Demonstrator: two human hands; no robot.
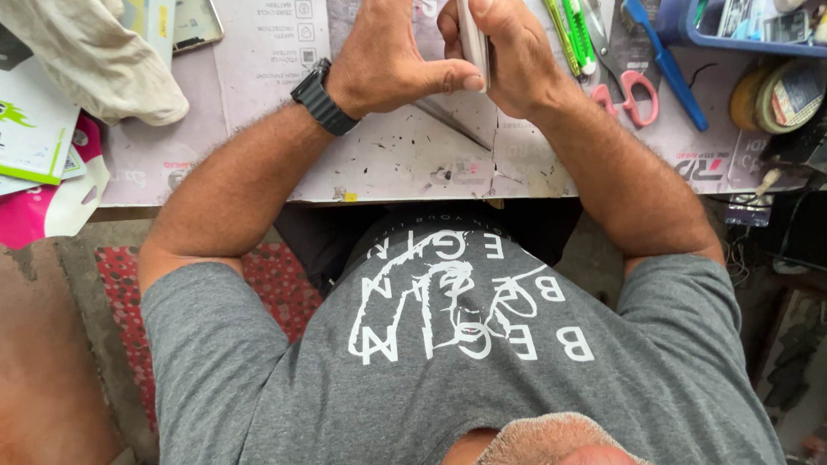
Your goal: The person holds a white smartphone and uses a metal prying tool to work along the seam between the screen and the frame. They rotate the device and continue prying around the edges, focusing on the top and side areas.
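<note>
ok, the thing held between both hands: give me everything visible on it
A thin, flat, pale slab, possibly a phone, seen edge-on. It stands upright above the worktable, clamped between both hands: the left hand's thumb presses its near edge, and the right hand wraps its far side. Its top runs out of frame; faces hidden.

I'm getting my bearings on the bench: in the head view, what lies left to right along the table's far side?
Beige cloth → left hand → thin white flat piece pinched between both hands → right hand → green markers → pink-handled scissors → blue-handled tool → tape rolls.
</note>
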